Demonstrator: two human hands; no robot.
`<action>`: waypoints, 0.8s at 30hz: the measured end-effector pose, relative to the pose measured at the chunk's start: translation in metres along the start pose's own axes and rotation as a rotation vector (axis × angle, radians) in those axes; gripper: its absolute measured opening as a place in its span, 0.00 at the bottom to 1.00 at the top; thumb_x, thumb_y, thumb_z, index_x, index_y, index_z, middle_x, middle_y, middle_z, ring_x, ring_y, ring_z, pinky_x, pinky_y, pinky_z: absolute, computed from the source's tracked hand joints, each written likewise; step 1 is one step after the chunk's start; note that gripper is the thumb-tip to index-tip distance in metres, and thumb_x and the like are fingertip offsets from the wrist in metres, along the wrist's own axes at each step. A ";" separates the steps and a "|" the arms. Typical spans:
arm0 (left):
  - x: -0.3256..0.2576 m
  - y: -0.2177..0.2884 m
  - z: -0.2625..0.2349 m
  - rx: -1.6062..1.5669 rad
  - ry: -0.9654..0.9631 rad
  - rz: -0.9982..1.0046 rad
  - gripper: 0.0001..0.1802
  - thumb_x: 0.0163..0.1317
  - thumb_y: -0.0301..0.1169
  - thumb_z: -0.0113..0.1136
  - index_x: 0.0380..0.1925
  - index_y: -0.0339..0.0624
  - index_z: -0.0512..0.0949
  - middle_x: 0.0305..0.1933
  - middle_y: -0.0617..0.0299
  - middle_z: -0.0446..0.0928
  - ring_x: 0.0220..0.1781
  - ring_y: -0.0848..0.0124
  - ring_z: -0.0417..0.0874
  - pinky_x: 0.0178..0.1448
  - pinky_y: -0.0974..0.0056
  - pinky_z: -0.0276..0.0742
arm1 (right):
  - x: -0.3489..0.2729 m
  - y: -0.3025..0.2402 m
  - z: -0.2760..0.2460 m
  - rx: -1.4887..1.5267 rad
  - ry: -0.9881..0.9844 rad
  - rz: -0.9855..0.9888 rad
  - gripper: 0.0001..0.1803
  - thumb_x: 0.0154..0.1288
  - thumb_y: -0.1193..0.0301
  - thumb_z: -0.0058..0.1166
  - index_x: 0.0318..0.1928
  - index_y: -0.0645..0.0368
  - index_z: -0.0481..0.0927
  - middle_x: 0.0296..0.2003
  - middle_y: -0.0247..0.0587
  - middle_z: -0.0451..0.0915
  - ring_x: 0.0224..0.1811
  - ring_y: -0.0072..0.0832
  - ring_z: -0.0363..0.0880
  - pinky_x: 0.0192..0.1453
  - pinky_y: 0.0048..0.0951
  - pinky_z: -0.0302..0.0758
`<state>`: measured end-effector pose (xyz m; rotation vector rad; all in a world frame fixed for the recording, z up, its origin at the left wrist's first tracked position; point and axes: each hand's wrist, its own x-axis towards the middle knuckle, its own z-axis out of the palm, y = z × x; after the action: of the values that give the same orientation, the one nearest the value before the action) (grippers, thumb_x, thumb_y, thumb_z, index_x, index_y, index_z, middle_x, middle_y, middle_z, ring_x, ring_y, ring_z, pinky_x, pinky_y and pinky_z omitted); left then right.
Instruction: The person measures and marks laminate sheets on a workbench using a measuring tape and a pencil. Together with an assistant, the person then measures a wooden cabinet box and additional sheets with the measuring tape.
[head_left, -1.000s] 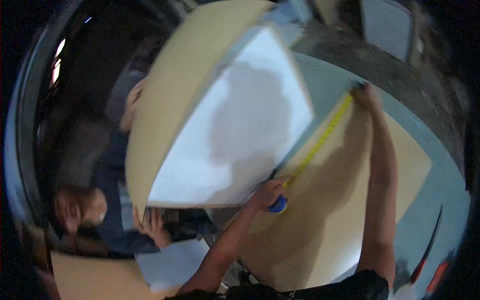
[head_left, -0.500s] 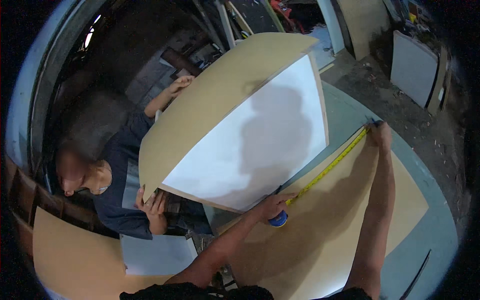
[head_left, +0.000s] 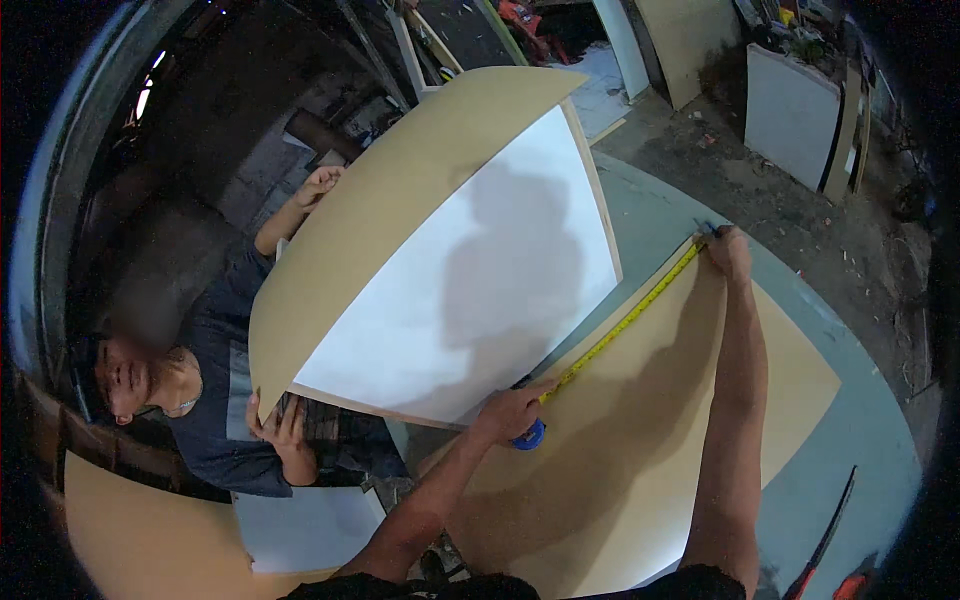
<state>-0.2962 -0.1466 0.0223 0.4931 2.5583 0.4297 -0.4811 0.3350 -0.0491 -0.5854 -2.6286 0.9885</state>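
Observation:
A tape measure with a blue case (head_left: 530,435) and a yellow blade (head_left: 630,318) is stretched along the far-left edge of a tan board (head_left: 600,450). My left hand (head_left: 505,412) is closed on it by the case, and a thin dark tip shows beside the fingers. At the board's far corner my right hand (head_left: 731,252) is closed on the blade's end, with a small dark object at its fingertips. Beyond the blade stands a box-like panel (head_left: 400,220) with a tan face and a white face, held by a co-worker's two hands.
The tan board lies on a green-grey table (head_left: 790,520). On its lower right rests a long dark blade-like tool (head_left: 832,520) with a red part. A co-worker (head_left: 215,390) stands at left, near another tan board (head_left: 150,520) and a white panel (head_left: 310,525). More panels (head_left: 790,110) lean at the far right.
The view has shifted, so most things sit farther left. Both my hands keep their hold on the stretched tape measure. The red part at lower right has come into view.

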 end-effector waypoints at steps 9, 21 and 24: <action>0.007 0.001 0.007 0.330 -0.067 -0.086 0.30 0.71 0.41 0.43 0.73 0.69 0.62 0.42 0.41 0.84 0.42 0.47 0.87 0.50 0.44 0.81 | 0.002 0.006 0.007 0.005 0.101 -0.035 0.19 0.62 0.60 0.57 0.39 0.67 0.85 0.36 0.62 0.84 0.42 0.55 0.84 0.45 0.48 0.78; 0.001 0.025 -0.004 0.407 -0.159 -0.057 0.33 0.68 0.37 0.47 0.74 0.51 0.59 0.48 0.44 0.84 0.44 0.48 0.88 0.41 0.42 0.83 | -0.008 0.006 0.002 0.012 0.019 0.003 0.17 0.62 0.63 0.58 0.40 0.67 0.85 0.35 0.62 0.84 0.40 0.54 0.85 0.45 0.49 0.78; 0.014 0.016 0.019 0.493 -0.216 -0.006 0.34 0.68 0.35 0.48 0.75 0.48 0.58 0.48 0.44 0.84 0.42 0.48 0.88 0.41 0.41 0.83 | -0.007 0.019 -0.006 0.034 0.004 -0.038 0.19 0.63 0.61 0.58 0.40 0.69 0.84 0.36 0.62 0.84 0.40 0.55 0.84 0.45 0.47 0.77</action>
<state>-0.2938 -0.1224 0.0069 0.6614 2.4406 -0.2572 -0.4673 0.3481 -0.0586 -0.5267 -2.6046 1.0170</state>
